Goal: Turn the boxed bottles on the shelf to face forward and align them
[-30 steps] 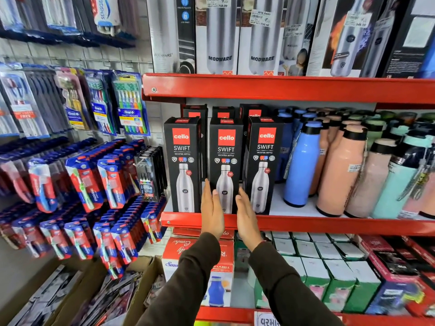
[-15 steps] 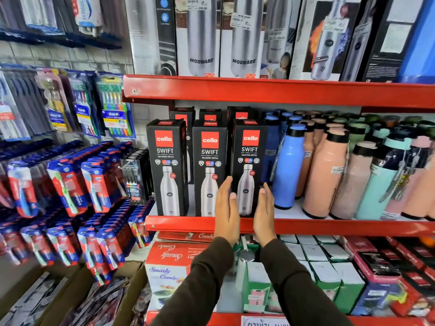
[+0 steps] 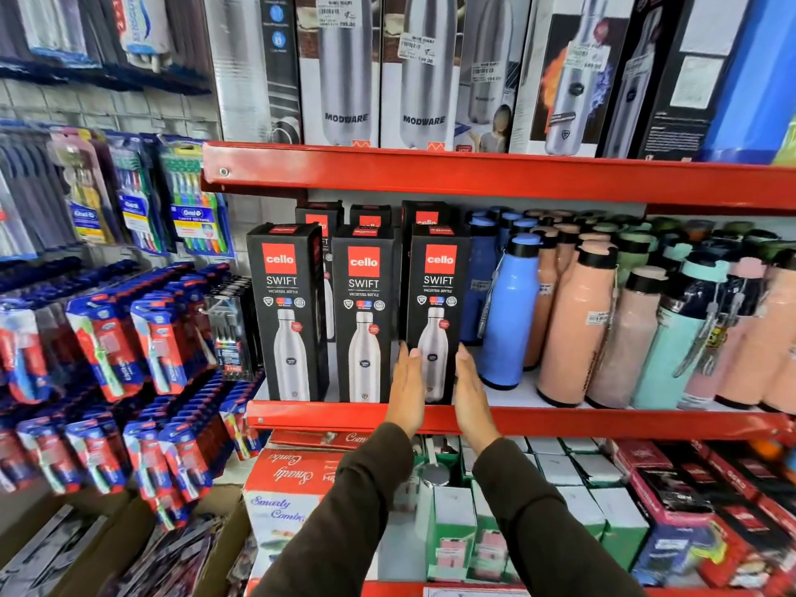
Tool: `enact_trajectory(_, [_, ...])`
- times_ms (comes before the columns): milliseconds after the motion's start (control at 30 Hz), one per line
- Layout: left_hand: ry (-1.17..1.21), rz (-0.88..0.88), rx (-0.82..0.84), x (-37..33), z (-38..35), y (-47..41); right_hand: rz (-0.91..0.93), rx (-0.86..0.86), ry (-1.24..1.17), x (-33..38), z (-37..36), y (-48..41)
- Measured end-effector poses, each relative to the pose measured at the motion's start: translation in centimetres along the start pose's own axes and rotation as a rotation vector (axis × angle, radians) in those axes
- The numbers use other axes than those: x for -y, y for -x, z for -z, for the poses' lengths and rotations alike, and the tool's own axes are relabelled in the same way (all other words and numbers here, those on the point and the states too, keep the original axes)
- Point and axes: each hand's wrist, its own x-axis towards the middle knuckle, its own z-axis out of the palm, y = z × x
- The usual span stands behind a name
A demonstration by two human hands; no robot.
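Three black Cello Swift boxed bottles stand in a front row on the red shelf [image 3: 603, 422], all facing forward: left box [image 3: 286, 312], middle box [image 3: 364, 314], right box [image 3: 437, 286]. More of the same boxes [image 3: 318, 215] stand behind them. My left hand [image 3: 405, 392] lies flat against the lower left side of the right box. My right hand [image 3: 469, 394] is flat against its lower right side. The box is pressed between the two palms, fingers straight and pointing up.
Loose bottles crowd the shelf just right of the boxes: a blue one [image 3: 508, 312], then peach [image 3: 577, 329] and mint ones. The upper red shelf [image 3: 474, 174] carries tall steel-bottle boxes. Toothbrush packs [image 3: 107, 338] hang at the left. Cartons [image 3: 293, 489] fill the shelf below.
Both hands have shifted from around the middle box to the right box. The camera view has moved rightward and closer. The right box now stands squarer to the front.
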Motion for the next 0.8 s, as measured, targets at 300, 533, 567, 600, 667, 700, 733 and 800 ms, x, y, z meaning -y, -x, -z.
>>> enact_trajectory(300, [-0.14,-0.082,-0.022,0.4,0.2,1.3,0.024,-0.051,0.01,0.1,0.6,1.8])
enact_trajectory(533, [-0.187,-0.067,-0.016,0.6,0.5,1.8,0.012,-0.064,0.039,0.6,0.7,2.5])
enact_trajectory(567, [-0.199,-0.063,-0.014,0.3,0.5,2.1,0.011,-0.066,0.052,0.9,0.8,2.7])
enact_trajectory(600, [-0.202,-0.061,-0.001,0.5,0.6,2.0,0.01,-0.066,0.053,0.9,0.7,2.7])
enact_trajectory(667, [-0.207,-0.047,0.033,0.2,0.7,2.2,-0.011,-0.04,0.055,1.2,0.7,3.2])
enact_trajectory(700, [-0.217,-0.052,0.031,-0.2,0.6,2.6,-0.02,-0.036,0.069,1.4,0.8,3.5])
enact_trajectory(733, [-0.207,-0.087,0.03,-0.1,0.5,2.7,-0.007,-0.039,0.073,1.5,1.1,3.6])
enact_trajectory(800, [-0.252,-0.218,-0.053,-1.2,0.2,3.6,0.06,-0.135,0.017,2.5,1.9,3.8])
